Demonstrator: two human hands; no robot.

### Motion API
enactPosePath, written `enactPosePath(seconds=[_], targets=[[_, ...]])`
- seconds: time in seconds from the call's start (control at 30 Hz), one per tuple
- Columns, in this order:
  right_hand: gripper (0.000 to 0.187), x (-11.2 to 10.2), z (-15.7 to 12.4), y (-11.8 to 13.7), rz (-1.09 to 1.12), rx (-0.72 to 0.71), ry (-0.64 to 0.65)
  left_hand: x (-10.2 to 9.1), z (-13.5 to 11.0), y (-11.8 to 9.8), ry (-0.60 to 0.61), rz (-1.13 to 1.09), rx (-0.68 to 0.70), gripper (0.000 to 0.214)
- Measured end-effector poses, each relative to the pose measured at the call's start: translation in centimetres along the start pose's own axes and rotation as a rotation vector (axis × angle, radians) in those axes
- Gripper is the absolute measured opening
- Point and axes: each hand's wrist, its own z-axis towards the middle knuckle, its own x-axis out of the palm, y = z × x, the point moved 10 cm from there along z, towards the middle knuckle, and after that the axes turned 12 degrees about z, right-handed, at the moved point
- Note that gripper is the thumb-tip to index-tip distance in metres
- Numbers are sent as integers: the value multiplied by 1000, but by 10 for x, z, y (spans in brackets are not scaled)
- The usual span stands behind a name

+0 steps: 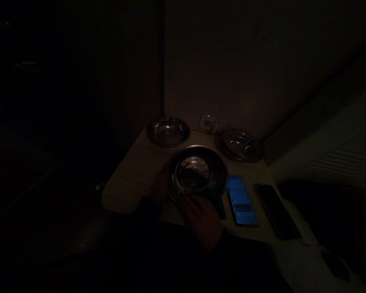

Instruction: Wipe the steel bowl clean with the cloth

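The scene is very dark. A round steel plate (198, 171) lies on a pale wooden table (134, 175). My left hand (160, 185) curls round the plate's left rim. My right hand (203, 217) is at the near rim, its fingers closed over what looks like a dark cloth (218, 203); I cannot make that out for certain.
A steel bowl (168, 131) sits at the back left and a stack of steel plates (243, 145) at the back right. A lit blue phone (242, 200) and a dark phone (279, 211) lie to the right. A wall socket (210, 122) is behind.
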Motion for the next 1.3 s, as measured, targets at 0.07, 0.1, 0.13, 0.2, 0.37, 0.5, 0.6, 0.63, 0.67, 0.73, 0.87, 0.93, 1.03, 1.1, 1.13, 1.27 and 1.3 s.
enactPosePath(seconds=[0.07, 0.1, 0.13, 0.2, 0.37, 0.5, 0.6, 0.63, 0.67, 0.73, 0.87, 0.93, 1.03, 1.1, 1.13, 1.27, 1.3], targets=[[28, -4, -2, -7, -12, -1, 76, -3, -3, -1, -14, 2, -38, 58], [28, -7, -4, -12, -21, 0, 111, -3, -5, -3, -18, -3, -41, 59], [26, -11, -6, -17, -29, 3, 145, -3, -6, -5, -13, -10, -36, 60], [25, -15, -8, -23, -39, 19, 212, 0, -8, -10, 0, -22, -16, 59], [29, -1, 9, -15, 26, 66, 273, 2, -8, -3, 8, -9, -25, 63], [37, 16, 38, -7, 99, 139, 220, -1, -3, 12, 1, 56, -78, 62], [38, 19, 47, -5, 127, 170, 178, -4, 0, 18, -4, 87, -119, 62], [39, 18, 46, -5, 131, 169, 181, -5, 0, 17, -14, 104, -111, 60], [38, 16, 42, -5, 131, 164, 194, -7, -1, 14, -31, 126, -94, 57], [36, 9, 29, -8, 112, 155, 236, -9, -3, 4, -60, 143, -50, 55], [30, -11, 0, -19, 28, 95, 301, -3, -10, -15, -20, 39, 12, 60], [28, -15, -9, -24, -21, 60, 306, 0, -12, -20, 7, 29, 32, 61], [29, -7, -8, -20, -54, 35, 270, 1, -13, -15, 7, 44, -10, 64], [30, 5, 0, -12, -40, 54, 215, -1, -12, -7, -7, 33, -52, 64], [31, 11, 5, -7, -30, 75, 177, -2, -11, -3, -14, 28, -68, 64], [38, 27, 17, 5, -5, 151, 83, -8, -9, 7, -57, 29, -80, 59], [38, 27, 17, 5, -1, 147, 76, -9, -9, 6, -62, 31, -70, 58]])
